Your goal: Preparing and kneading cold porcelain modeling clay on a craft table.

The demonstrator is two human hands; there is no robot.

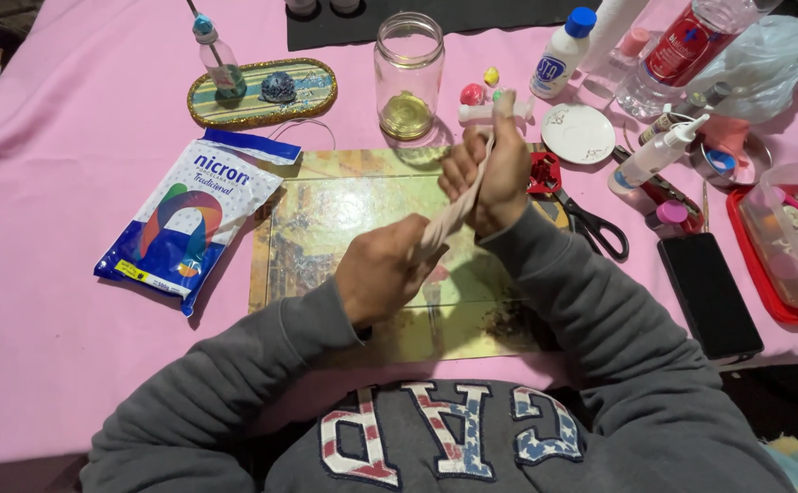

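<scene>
A person in a grey sweatshirt sits at a table covered with a pink cloth (43, 155), seen from above. Both hands are closed around a long, pale strip of soft clay-like material (454, 212), stretched taut between them above a worn, yellowish work mat (344, 215). The left hand (379, 274) is lower and nearer the body, its fingers curled into a fist around the strip's lower end. The right hand (490, 173) is raised higher and farther away, fingers wrapped tightly around the upper end, with a little of the strip showing above the thumb. To the left of the mat lies a white and blue plastic packet (184, 219). Behind the hands stands an empty glass jar (408, 73). To the right lie black-handled scissors (591, 224) and a dark phone (709, 297).
</scene>
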